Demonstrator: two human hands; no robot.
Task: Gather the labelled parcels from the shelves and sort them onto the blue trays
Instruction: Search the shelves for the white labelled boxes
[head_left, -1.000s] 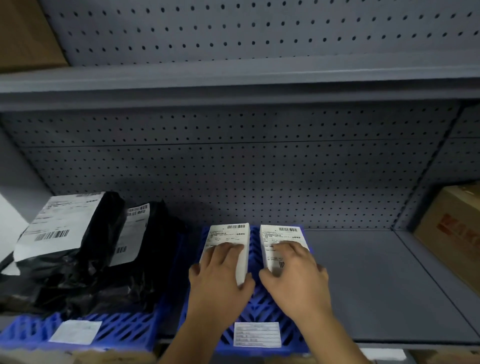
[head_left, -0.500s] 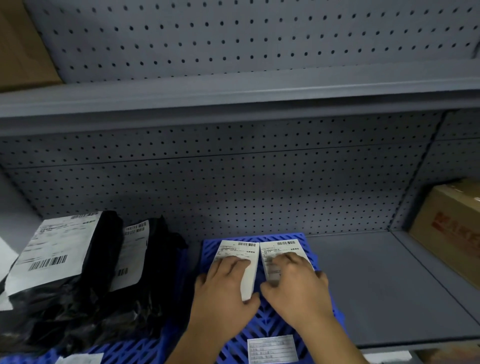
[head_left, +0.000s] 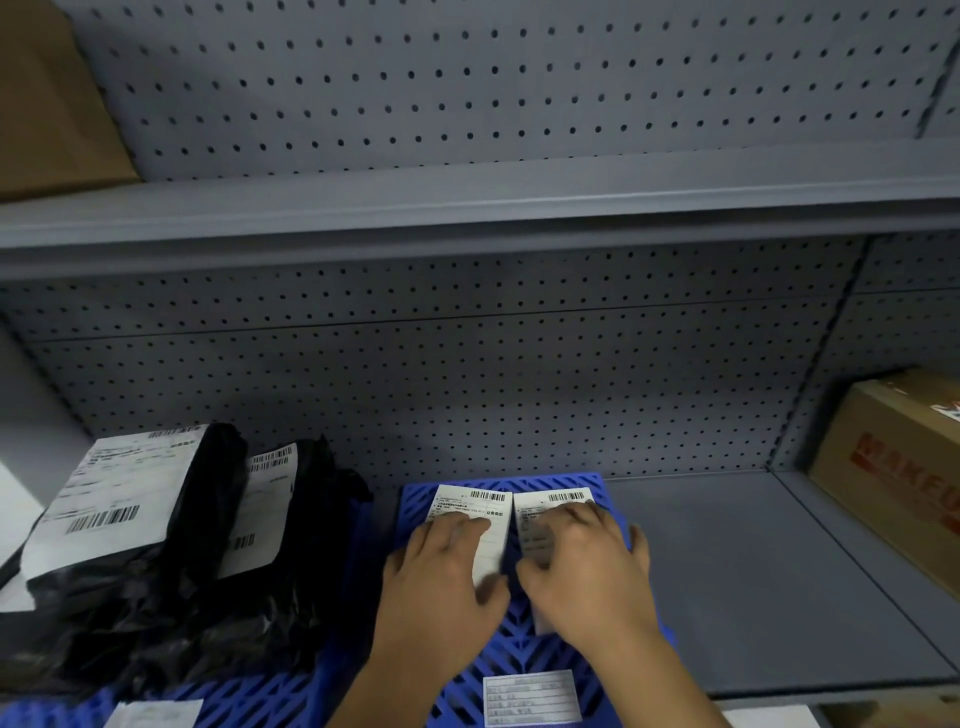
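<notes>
Two bare hands are reaching onto a grey metal shelf (head_left: 753, 571) backed by perforated panel. A blue slatted tray (head_left: 519, 649) is sitting at the near centre of the shelf, with a white card (head_left: 532, 696) fixed to its near edge.

Two small white parcels are lying flat side by side on the far half of this tray, their long edges almost touching and their barcode labels facing up. The left hand (head_left: 441, 571) is resting palm down on the left parcel (head_left: 470, 512), its fingers lying straight and close together over the label, its thumb sitting by the parcel's near right corner. The right hand (head_left: 587, 566) is covering most of the right parcel (head_left: 550, 504), its fingers lying straight and slightly spread, the outer ones reaching over the parcel's right edge. Whether the fingertips are curling round that edge cannot be told.

To the left, two black plastic mailer bags are leaning together on a second blue tray (head_left: 249, 701). The larger bag (head_left: 119, 514) is standing furthest left, the smaller bag (head_left: 270, 514) just beside it, each wearing a white shipping label.

At the far right a brown cardboard box (head_left: 898, 467) with red lettering is sitting on the shelf, well apart from the trays. Another cardboard box (head_left: 47, 104) is sitting on the upper shelf, top left.
</notes>
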